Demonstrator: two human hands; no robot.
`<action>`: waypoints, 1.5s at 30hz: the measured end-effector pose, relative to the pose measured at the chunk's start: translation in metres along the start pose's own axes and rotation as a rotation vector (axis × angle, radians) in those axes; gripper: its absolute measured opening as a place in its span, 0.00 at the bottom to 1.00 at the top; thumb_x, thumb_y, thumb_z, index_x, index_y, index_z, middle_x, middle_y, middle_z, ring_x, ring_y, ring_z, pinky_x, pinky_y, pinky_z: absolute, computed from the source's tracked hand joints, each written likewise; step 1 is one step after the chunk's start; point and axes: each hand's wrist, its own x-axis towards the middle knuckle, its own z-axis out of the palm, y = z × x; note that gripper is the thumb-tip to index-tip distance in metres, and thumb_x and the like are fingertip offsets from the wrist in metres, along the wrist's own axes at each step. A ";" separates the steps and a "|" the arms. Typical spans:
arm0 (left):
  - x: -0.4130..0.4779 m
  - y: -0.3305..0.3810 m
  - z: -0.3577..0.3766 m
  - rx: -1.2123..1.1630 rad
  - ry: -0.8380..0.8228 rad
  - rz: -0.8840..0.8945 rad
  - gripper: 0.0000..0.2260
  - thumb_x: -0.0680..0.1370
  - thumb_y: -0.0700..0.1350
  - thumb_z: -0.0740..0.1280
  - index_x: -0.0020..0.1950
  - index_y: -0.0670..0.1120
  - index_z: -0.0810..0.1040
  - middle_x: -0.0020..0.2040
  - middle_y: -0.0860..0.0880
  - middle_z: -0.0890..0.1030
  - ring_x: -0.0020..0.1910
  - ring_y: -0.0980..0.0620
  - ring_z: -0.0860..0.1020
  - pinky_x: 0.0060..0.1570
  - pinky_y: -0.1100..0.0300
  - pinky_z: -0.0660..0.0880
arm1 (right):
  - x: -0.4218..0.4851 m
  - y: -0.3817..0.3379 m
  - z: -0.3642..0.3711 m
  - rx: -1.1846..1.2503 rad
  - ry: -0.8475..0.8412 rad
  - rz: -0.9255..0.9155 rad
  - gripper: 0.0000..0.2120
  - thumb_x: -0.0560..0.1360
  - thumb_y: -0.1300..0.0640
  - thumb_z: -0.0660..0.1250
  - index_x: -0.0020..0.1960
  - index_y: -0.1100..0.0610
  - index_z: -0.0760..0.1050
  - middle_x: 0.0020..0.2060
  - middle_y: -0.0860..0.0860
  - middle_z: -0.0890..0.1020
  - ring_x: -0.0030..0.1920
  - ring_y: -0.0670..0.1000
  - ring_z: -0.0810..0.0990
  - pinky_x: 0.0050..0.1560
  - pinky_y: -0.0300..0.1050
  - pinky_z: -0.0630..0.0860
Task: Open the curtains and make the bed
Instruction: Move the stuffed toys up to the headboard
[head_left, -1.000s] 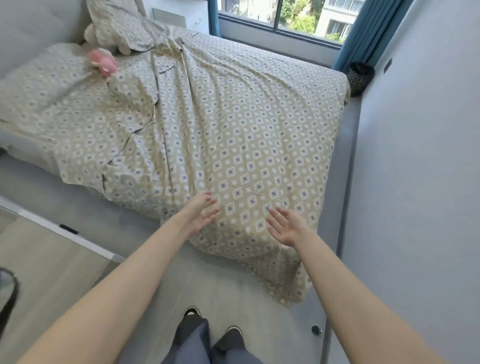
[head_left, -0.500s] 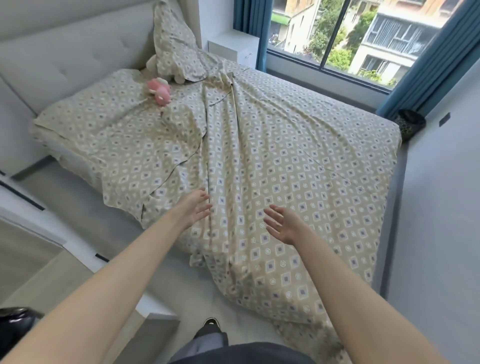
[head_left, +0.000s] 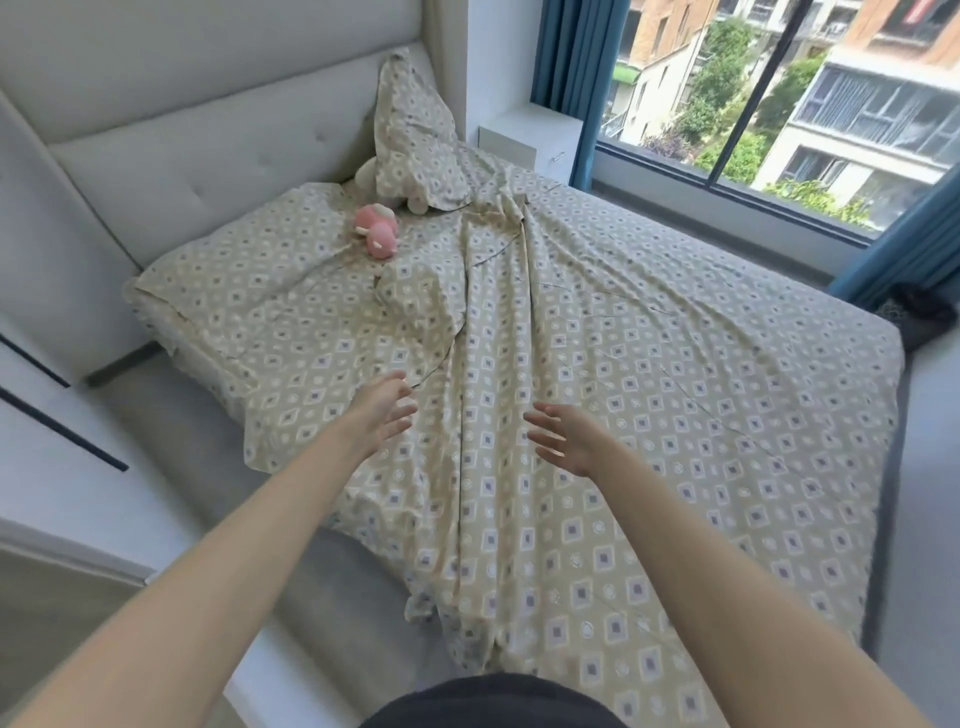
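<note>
Both arms reach forward over the bed (head_left: 878, 525) from its foot end. The left hand (head_left: 382, 415) hovers at about 11 o'clock from picture centre, fingers spread and loosely bent, holding nothing; whether the fingertips touch the cloth I cannot tell. The right hand (head_left: 563, 434), at about 2 o'clock and near the left, is also spread, palm turned inward, gripping nothing. Between the two hands runs a long ridge of the duvet (head_left: 649, 415).

The duvet, beige with small diamond prints, covers most of the bed and lies wrinkled, bunched into folds that run from the middle toward 12 o'clock. Its left edge is crooked, leaving a bare grey strip of mattress (head_left: 182, 441) at 9 o'clock, and one corner trails off the foot end at 6 o'clock.

A pillow (head_left: 415, 150) in the same print leans upright against the headboard (head_left: 208, 145) at 11 o'clock. Just beside it, on a flat pillow (head_left: 249, 280), lies a pink toy (head_left: 376, 234).

The curtains (head_left: 576, 88) are drawn back: blue cloth gathered at 12 o'clock and another bunch at 3 o'clock, with the window (head_left: 779, 104) between them showing buildings and trees. A white nightstand (head_left: 535, 137) stands beside the bed's far corner, below the left curtain.
</note>
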 end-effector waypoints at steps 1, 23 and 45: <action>0.007 0.006 -0.001 -0.011 0.002 0.004 0.18 0.79 0.37 0.60 0.69 0.47 0.70 0.60 0.47 0.74 0.55 0.47 0.76 0.54 0.55 0.75 | 0.007 -0.008 0.005 -0.018 -0.010 -0.007 0.15 0.82 0.58 0.53 0.65 0.54 0.72 0.48 0.47 0.81 0.44 0.48 0.77 0.45 0.42 0.74; 0.307 0.162 -0.103 0.205 -0.049 -0.159 0.16 0.82 0.44 0.57 0.69 0.45 0.69 0.58 0.47 0.74 0.47 0.50 0.76 0.48 0.56 0.73 | 0.243 -0.153 0.184 -0.009 0.132 0.040 0.13 0.81 0.60 0.55 0.62 0.55 0.73 0.45 0.49 0.81 0.44 0.51 0.77 0.47 0.44 0.73; 0.490 0.241 -0.156 0.359 -0.111 -0.268 0.18 0.83 0.46 0.56 0.72 0.43 0.65 0.63 0.45 0.73 0.60 0.46 0.75 0.56 0.54 0.73 | 0.362 -0.188 0.284 -0.097 0.281 0.122 0.12 0.78 0.62 0.58 0.58 0.54 0.75 0.44 0.48 0.82 0.40 0.49 0.77 0.45 0.43 0.72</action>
